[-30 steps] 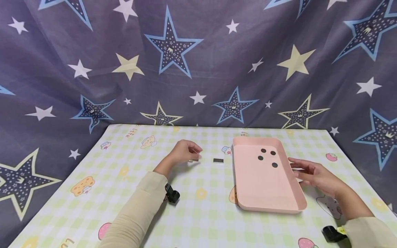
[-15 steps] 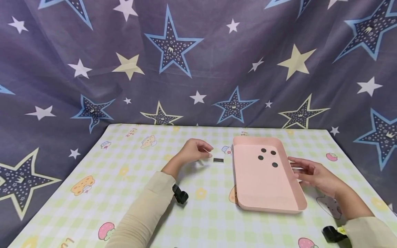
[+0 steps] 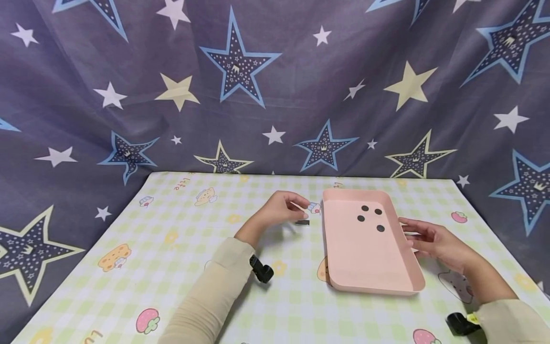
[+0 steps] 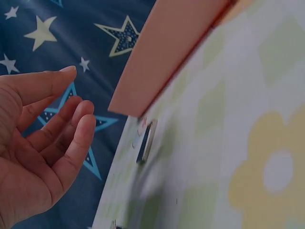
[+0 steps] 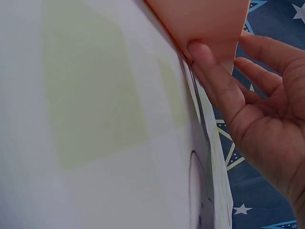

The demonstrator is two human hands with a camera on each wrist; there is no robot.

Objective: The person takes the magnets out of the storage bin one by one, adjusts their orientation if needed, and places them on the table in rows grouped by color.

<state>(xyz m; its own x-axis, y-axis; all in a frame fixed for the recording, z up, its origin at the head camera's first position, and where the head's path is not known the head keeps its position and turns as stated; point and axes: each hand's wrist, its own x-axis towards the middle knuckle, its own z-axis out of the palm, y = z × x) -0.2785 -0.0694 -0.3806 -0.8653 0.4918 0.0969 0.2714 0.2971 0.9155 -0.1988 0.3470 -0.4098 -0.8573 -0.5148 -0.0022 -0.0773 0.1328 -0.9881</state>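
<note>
My left hand (image 3: 283, 208) hovers over the cloth, fingers loosely bent, holding nothing in the left wrist view. Just beyond its fingertips lies a small flat dark rectangular piece with a silvery edge (image 3: 303, 222), partly covered by the hand. This dark piece (image 4: 147, 141) lies apart from the fingers. At the bottom of the left wrist view, the tip of another small dark item (image 4: 114, 225) shows. My right hand (image 3: 438, 243) touches the outer right wall of a pink tray (image 3: 365, 263) with extended fingertips. Several black discs (image 3: 380, 228) lie in the tray's far half.
A green-and-white checked cloth (image 3: 180, 286) with cartoon prints covers the table. Behind it hangs a dark curtain (image 3: 275, 114) patterned with stars. The tray's left wall stands just right of the dark piece.
My left hand has moved right, from the left-hand silvery piece to above the dark rectangular one, without taking anything. The right hand and tray have stayed in place.
</note>
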